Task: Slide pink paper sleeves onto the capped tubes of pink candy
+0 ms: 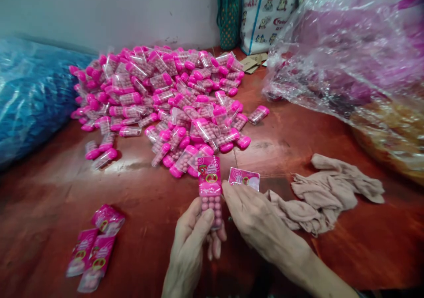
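In my left hand [194,234] is a small clear candy container [212,207] filled with pink balls, gripped between thumb and fingers. A printed pink sleeve [209,174] covers its upper end. My right hand [255,218] is beside the container, fingers stretched out and held together, fingertips close to the sleeve's right edge; whether they touch it I cannot tell. Partly hidden behind that hand, a flat printed sleeve [244,179] lies on the table. Ahead spreads a large heap of pink-capped candy containers [159,99] without sleeves.
Several sleeved containers [97,254] lie at the front left of the red-brown table [149,254]. A crumpled beige cloth [326,192] is to the right. Large plastic bags, one blue [33,95] and one clear and pink [344,50], flank the heap. A white printed bag [265,20] stands behind.
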The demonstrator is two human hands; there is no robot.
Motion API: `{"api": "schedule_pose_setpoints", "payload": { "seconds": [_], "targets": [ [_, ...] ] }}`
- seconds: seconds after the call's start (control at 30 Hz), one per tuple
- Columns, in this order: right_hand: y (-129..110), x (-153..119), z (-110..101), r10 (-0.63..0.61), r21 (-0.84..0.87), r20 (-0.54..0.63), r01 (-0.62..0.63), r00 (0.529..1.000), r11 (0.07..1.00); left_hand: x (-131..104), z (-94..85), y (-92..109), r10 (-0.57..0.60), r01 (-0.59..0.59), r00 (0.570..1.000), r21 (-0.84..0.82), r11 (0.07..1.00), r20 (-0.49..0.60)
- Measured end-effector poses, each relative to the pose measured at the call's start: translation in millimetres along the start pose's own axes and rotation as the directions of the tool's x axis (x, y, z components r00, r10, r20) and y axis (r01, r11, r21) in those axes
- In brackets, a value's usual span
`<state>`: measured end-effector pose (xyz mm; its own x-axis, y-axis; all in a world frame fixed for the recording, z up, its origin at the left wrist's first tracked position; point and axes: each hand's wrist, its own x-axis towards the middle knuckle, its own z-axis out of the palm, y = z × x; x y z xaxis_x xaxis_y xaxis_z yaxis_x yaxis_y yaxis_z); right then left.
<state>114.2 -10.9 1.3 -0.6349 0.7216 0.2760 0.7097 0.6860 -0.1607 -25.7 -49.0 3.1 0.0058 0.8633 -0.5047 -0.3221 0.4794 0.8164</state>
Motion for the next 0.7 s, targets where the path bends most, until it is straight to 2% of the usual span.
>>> {"api": "schedule_pose_setpoints", "payload": {
  "seconds": [0.13,0.53,0.7],
  "targets": [
    [0,6,-3,-0.039,-0.002,0.067,0.039,0.997,0.999,2,-0.4,-1,0.014,-0.015,1.0,-0.032,0.999,-0.019],
    [-2,2,9,0.044,-0.023,0.03,-0.043,0.999,0.999,7,2.3,-8,0.029,-0.029,0.999,-0.003,1.0,0.016],
    [-2,2,12,0.026,-0.008,0.045,-0.026,0.999,1.0,5,2.8,-8,0.023,-0.023,1.0,-0.01,1.0,0.006]
  ]
}}
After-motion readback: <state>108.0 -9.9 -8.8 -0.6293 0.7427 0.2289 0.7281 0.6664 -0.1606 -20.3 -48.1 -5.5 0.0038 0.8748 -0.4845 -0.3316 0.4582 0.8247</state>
